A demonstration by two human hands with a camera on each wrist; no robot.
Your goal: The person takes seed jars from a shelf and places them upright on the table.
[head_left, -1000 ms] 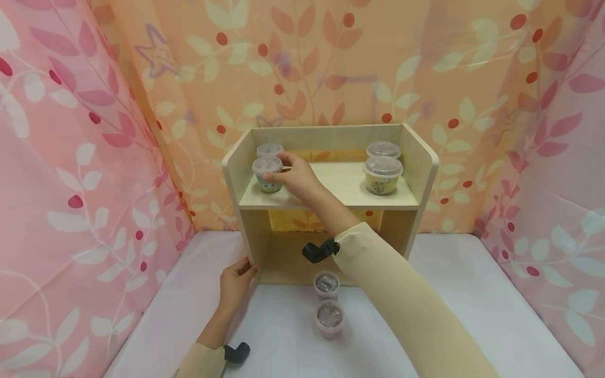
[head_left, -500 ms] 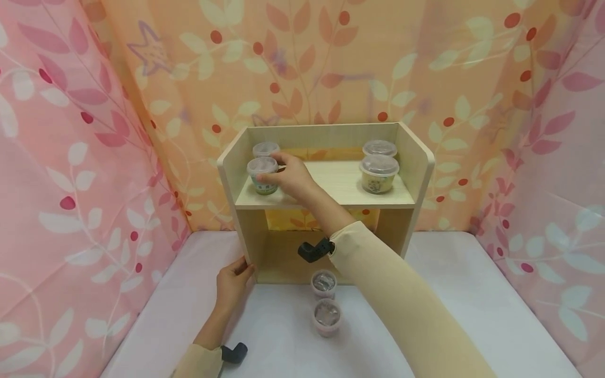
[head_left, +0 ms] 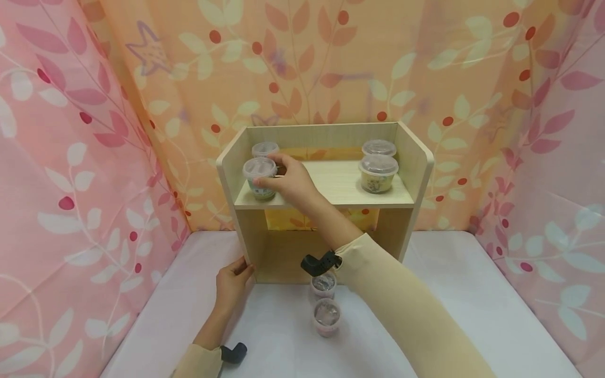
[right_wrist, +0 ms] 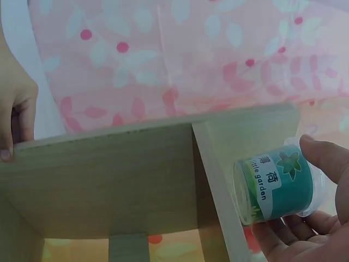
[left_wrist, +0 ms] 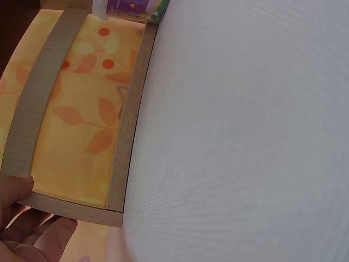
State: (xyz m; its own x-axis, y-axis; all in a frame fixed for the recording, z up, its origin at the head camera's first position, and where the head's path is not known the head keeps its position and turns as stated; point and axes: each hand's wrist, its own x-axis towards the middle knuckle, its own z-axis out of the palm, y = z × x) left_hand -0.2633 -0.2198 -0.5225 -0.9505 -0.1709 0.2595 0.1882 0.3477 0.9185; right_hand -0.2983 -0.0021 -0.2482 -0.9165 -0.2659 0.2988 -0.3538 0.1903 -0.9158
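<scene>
Change: the small green-labelled plastic cup with a clear lid [head_left: 259, 178] has come forward along the upper board since half a second ago and now stands at its front left corner, slightly raised in the head view. The right arm has drawn back with it.
Meaning: judging by this, the cup is being taken off the shelf rather than set down. It looks close to clearing the front edge.
Right hand: the right hand [head_left: 288, 181] has thumb and fingers curled round the cup's side, holding it firmly. In the right wrist view the cup [right_wrist: 274, 183] lies in the fingers with its label outward, just beside the shelf's side panel.
Left hand: the left hand [head_left: 231, 286] rests against the bottom left front corner of the pale wooden two-level shelf [head_left: 416, 178], fingers bent round the panel edge as if steadying it. It is well apart from the cup, low on the tabletop.
Cup's place: top level, left side, in front of a second clear-lidded cup [head_left: 264, 149] of the same kind, near it.
Other things: two wider clear-lidded tubs [head_left: 378, 172] stand one behind the other on the right of the same board. Two small pink lidded cups [head_left: 325, 315] stand on the white tabletop [head_left: 472, 294] before the shelf's open lower bay.
Surround: pink and orange leaf-print cloth [head_left: 71, 157] hangs round three sides.
</scene>
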